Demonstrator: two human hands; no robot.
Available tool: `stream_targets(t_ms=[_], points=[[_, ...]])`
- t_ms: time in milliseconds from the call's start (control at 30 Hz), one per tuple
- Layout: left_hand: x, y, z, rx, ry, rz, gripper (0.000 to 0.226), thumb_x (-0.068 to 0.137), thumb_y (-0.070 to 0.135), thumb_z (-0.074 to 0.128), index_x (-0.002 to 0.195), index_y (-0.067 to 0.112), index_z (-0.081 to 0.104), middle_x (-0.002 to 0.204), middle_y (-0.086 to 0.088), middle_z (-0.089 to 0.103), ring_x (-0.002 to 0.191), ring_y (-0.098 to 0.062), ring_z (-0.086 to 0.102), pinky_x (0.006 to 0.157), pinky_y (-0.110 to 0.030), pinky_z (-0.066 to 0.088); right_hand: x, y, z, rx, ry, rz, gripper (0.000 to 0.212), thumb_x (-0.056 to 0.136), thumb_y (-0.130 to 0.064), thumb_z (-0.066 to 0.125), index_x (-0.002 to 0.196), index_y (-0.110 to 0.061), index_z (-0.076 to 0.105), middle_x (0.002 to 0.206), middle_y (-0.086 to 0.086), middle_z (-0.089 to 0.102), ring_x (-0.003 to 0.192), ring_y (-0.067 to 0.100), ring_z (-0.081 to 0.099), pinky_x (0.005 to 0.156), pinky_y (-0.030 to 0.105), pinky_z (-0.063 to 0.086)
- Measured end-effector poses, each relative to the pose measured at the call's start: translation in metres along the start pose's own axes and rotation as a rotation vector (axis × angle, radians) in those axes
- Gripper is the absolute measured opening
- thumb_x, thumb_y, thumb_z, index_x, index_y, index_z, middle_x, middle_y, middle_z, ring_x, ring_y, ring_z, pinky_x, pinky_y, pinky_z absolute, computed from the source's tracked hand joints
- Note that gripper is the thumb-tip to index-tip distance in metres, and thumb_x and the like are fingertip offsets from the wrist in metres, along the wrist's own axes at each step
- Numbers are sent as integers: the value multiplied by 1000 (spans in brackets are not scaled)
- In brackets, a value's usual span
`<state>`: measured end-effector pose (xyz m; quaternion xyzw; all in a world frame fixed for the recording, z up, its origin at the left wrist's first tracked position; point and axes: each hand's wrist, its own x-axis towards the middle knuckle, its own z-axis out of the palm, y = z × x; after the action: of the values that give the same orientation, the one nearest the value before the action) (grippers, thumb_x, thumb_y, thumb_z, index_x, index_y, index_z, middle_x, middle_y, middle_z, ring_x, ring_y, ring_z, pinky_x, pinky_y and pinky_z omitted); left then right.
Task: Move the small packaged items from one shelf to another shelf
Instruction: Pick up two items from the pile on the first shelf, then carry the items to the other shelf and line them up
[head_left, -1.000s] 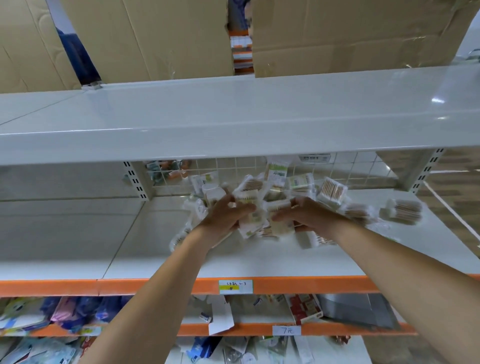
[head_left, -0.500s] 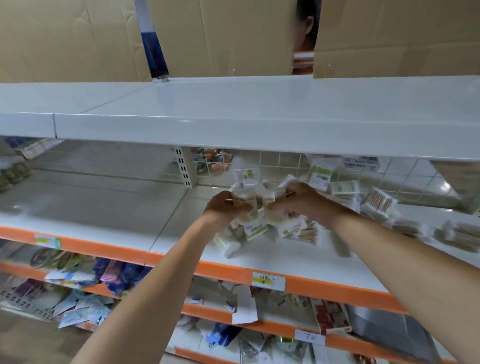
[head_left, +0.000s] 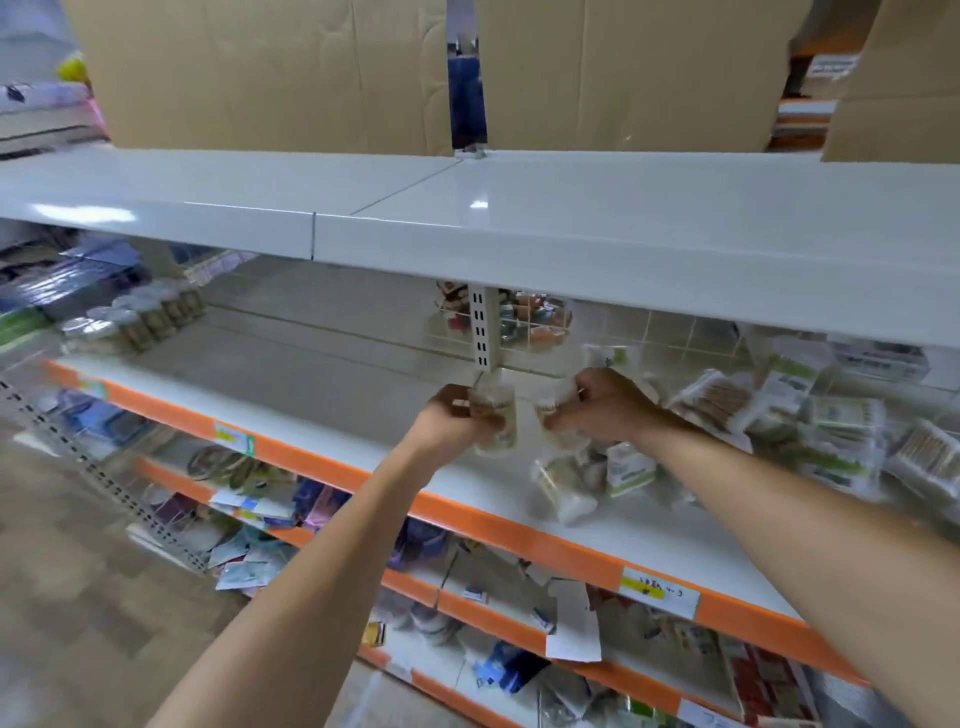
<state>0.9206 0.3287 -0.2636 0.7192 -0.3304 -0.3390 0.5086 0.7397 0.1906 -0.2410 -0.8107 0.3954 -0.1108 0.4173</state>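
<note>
Our left hand (head_left: 451, 422) grips one cotton-swab pack (head_left: 496, 422), our right hand (head_left: 602, 410) another pack (head_left: 557, 415), fingers curled, above the white shelf (head_left: 322, 379).

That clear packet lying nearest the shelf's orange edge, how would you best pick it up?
Pinch the clear packet across its narrow middle, coming from the front over the orange edge. It lies flat with its open side toward the aisle; the pile crowds its right.

Clear packets (head_left: 497, 422) held; pile (head_left: 810, 436) on shelf (head_left: 332, 384)
</note>
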Motion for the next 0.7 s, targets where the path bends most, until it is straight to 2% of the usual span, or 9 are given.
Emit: stream_targets(t_ms=[100, 200, 300, 400, 500, 600, 700], points=[[5, -9, -26, 18, 43, -35, 38, 73, 14, 84, 101, 21, 60, 95, -4, 72, 83, -15, 68, 73, -29, 56, 12, -23, 17, -89, 41, 2, 43, 59, -45, 83, 84, -18, 61, 78, -2, 67, 72, 15, 65, 51, 23, 41], [7, -17, -49, 33, 55, -29, 39, 73, 16, 84, 102, 22, 59, 96, 0, 71, 82, -9, 68, 60, -18, 52, 22, -40, 36, -99, 51, -7, 47, 52, -53, 79, 82, -22, 61, 80, -3, 66, 75, 15, 64, 54, 25, 42], [10, -22, -72, 38, 67, -22, 38, 73, 19, 84, 99, 28, 57, 95, 5, 70, 82, -3, 67, 54, -11, 48, 31, -54, 54, -39, 41, -13, 37, 55, -47, 83, 75, -25, 60, 73, -9, 65, 71, 10, 63, 50, 21, 40], [12, -26, -95, 70, 91, -15, 37, 72, 24, 83, 97, 30, 57, 96, 7, 70, 85, -4, 67, 58, -14, 48, 41, -65, 71, 9, 3, -19, 26, 60, -38, 86, 71, -28, 65, 66, -14, 68, 67, 5, 66, 44, 13, 42], [15, -32, -117, 94, 122, -14, 36, 71, 27, 84, 95, 30, 58, 92, 9, 71, 82, -3, 67, 59, -17, 49, 53, -77, 90, -1, -25, -30, 27, 63, -37, 86, 80, -21, 71, 77, -6, 73, 74, 9, 69, 55, 20, 48], [17, -41, -142, 106, 139, -11, 38, 73, 25, 84, 103, 26, 60, 97, 4, 72, 83, -4, 67, 62, -18, 51, 65, -94, 113, -23, -50, -48, 37, 64, -37, 85, 88, -14, 71, 84, 2, 73, 80, 16, 68, 65, 28, 52], [16, -48, -165, 83, 150, -26, 46, 78, 18, 82, 116, 17, 56, 104, -3, 69, 86, -8, 65, 66, -19, 50, 76, -111, 138, -18, -84, -78, 37, 67, -36, 86, 94, -17, 69, 88, 0, 73, 80, 15, 69, 64, 26, 50]])
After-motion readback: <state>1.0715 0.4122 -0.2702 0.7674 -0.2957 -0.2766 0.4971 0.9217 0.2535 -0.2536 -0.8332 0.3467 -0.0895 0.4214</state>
